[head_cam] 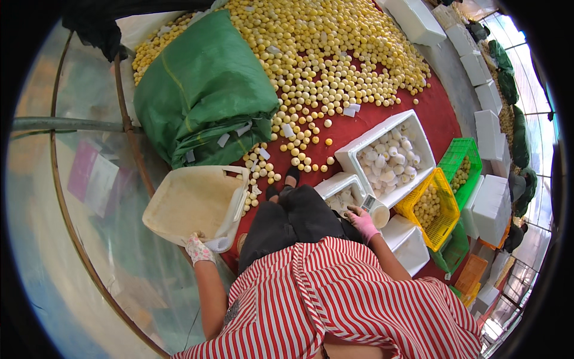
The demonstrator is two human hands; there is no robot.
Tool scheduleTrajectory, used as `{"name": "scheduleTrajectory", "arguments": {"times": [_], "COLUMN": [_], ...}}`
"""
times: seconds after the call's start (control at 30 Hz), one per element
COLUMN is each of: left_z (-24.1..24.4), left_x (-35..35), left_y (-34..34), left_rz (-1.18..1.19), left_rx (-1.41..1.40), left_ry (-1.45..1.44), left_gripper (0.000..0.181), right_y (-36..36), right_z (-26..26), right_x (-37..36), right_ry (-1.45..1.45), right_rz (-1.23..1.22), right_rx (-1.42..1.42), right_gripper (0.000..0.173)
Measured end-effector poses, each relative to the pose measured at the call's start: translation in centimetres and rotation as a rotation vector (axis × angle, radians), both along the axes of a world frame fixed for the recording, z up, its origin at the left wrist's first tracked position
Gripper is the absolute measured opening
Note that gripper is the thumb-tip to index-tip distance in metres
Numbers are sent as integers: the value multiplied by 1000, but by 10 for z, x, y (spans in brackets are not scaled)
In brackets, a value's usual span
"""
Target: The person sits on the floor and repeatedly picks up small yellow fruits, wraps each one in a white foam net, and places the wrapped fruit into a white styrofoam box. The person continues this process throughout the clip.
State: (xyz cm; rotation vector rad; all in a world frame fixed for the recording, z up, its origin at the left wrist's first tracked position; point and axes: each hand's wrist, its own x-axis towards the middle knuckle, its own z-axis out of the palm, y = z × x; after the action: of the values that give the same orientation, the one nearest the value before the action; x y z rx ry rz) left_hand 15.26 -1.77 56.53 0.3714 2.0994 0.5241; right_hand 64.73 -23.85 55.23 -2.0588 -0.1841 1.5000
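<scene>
My left hand (200,250), in a white floral glove, grips the near rim of an off-white plastic tub (190,202). The tub is tilted, and no fruit shows inside it. In a pink glove, my right hand (362,223) is beside a small digital scale (380,216), at the near side of a small white foam box (343,181). Its fingertips are partly hidden, so I cannot tell whether they hold anything. White-wrapped pieces (343,199) lie in that small box. Beyond it, a larger foam box (352,159) contains many round pieces in white wrapping (388,157).
Round yellow fruit (332,85) covers much of the red ground cloth (441,105). A bulky green sheet bundle (206,85) stands behind the tub. Yellow (437,240) and green (476,157) crates hold fruit at right, near another foam box (406,247). Plastic sheeting (89,251) borders the left.
</scene>
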Motion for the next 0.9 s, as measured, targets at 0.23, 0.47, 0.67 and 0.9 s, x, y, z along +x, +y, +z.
{"name": "scheduleTrajectory", "arguments": {"times": [0.23,0.47,0.67,0.9], "left_z": [44,61,76,84], "left_x": [95,192,257,241], "left_y": [42,48,53,92], "left_rz": [-51,-255,-391,-920], "left_rx": [197,453,385,568], "left_ry": [2,-229,-362,74], "left_gripper": [15,15,15,19], "right_y": [65,163,161,170], "right_z": [11,22,-20,5], "right_x": [17,-27,-40,-16], "right_ry": [360,703,821,684], "right_rz": [-318,-80,-381,-677], "right_rx": [146,92,136,222], "right_gripper": [48,58,46,39]}}
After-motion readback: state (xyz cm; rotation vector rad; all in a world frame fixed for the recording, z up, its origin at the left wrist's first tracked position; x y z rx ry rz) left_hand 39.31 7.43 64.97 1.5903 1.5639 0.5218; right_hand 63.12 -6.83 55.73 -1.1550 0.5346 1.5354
